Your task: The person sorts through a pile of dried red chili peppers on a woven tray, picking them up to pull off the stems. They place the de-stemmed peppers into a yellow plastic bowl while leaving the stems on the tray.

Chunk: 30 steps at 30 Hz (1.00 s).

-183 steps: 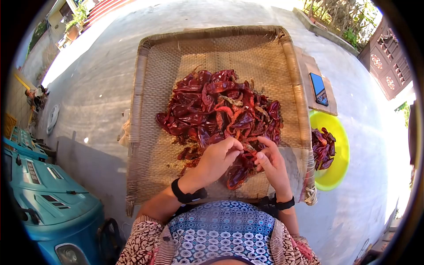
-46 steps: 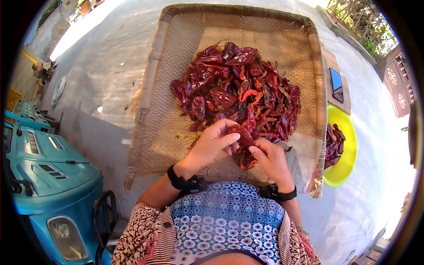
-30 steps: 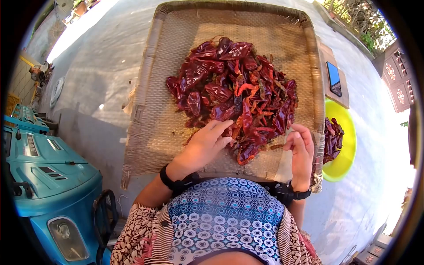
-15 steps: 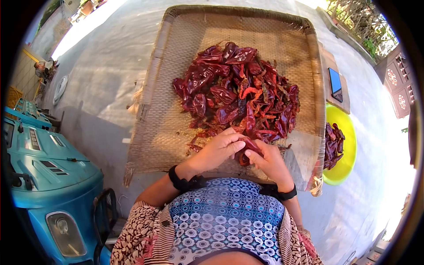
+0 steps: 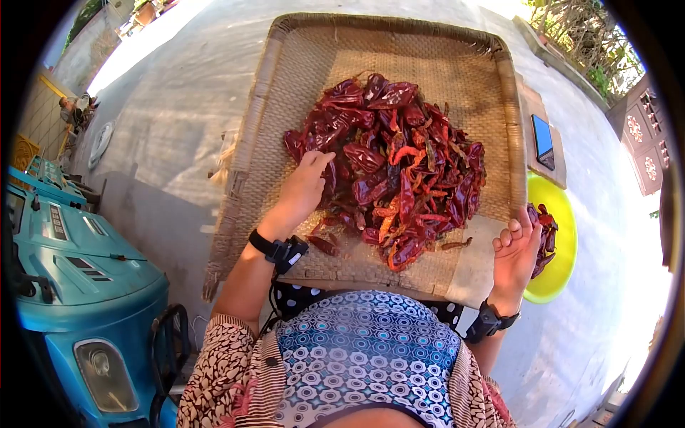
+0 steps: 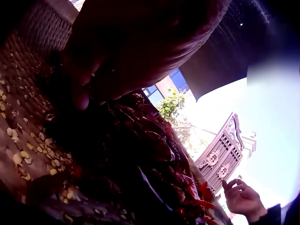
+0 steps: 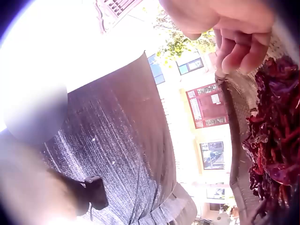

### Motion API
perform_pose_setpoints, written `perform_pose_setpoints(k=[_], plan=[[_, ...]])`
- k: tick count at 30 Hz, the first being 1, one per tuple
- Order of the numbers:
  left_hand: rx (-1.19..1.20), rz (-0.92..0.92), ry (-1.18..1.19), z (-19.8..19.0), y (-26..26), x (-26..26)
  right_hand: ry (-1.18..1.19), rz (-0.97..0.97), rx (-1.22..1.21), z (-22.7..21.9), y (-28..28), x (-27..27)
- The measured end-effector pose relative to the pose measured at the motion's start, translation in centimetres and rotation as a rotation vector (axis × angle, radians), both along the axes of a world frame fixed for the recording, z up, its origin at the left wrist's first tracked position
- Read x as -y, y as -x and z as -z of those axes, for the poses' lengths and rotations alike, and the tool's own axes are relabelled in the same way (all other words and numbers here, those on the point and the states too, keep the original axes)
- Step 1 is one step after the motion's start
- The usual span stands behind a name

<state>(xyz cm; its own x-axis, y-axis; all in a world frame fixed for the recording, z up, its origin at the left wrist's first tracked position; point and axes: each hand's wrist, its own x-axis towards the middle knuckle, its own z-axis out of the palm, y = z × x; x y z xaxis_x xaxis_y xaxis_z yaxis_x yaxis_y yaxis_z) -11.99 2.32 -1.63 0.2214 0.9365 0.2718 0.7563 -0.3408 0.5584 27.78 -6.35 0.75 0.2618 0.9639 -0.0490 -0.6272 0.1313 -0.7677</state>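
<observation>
Dried red chilies (image 5: 378,157) lie heaped on a square woven tray (image 5: 457,68). My left hand (image 5: 303,189) reaches over the heap's left side, its fingers extended and close to the chilies. In the left wrist view that hand is dark, with the fingertips just above the heap and no chili showing in its grasp. My right hand (image 5: 517,253) is raised over the tray's right rim, partly covering a yellow basin (image 5: 564,246) that holds more dried chilies (image 5: 548,232). Its fingers are loosely bent, and the right wrist view shows nothing held in them.
Pale seeds (image 6: 28,157) are scattered on the weave beside the heap. A phone (image 5: 543,141) lies on a board (image 5: 556,167) to the tray's right, behind the basin. A teal vehicle (image 5: 85,285) stands on the left, over a concrete floor (image 5: 164,135).
Half a second ago both hands held a red chili together at the tray's front. Now they are apart: the left has moved up and left, the right toward the basin. That chili is no longer held.
</observation>
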Motion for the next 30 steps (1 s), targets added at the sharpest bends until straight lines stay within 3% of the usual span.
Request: perform_pose_setpoints(k=[3,6,12,13,17,20,23,26,30], plan=[[0.058,-0.156,0.205,-1.0,-0.1,0.2,0.064,-0.037,0.177,0.5,1.7,0.4],[0.105,-0.137,0.126,-1.0,0.4,0.7,0.096,-0.154,0.388,0.2,4.3,0.3],[0.422,0.047,0.283,-5.5,-1.5,3.6,0.059,-0.557,0.666,-1.6,8.6,-0.3],[0.352,0.082,0.294,-6.9,-2.3,4.3,0.033,-0.600,0.705,-1.7,9.4,-0.5],[0.568,0.232,0.526,-7.0,-4.6,5.3,-0.088,-0.655,1.007,-2.4,12.1,-1.2],[0.597,0.188,0.708,-6.9,-5.1,5.3,-0.129,-0.651,1.005,-1.2,12.9,-1.6],[0.743,0.236,0.900,-5.6,-4.6,5.2,0.004,-0.714,0.895,-1.3,12.5,-1.2],[0.677,0.246,0.756,-6.5,-4.7,6.0,0.064,-0.613,0.891,-0.5,11.3,-0.8],[0.034,0.291,0.522,-5.4,-1.7,5.9,0.108,-0.301,0.620,0.3,6.8,-0.8]])
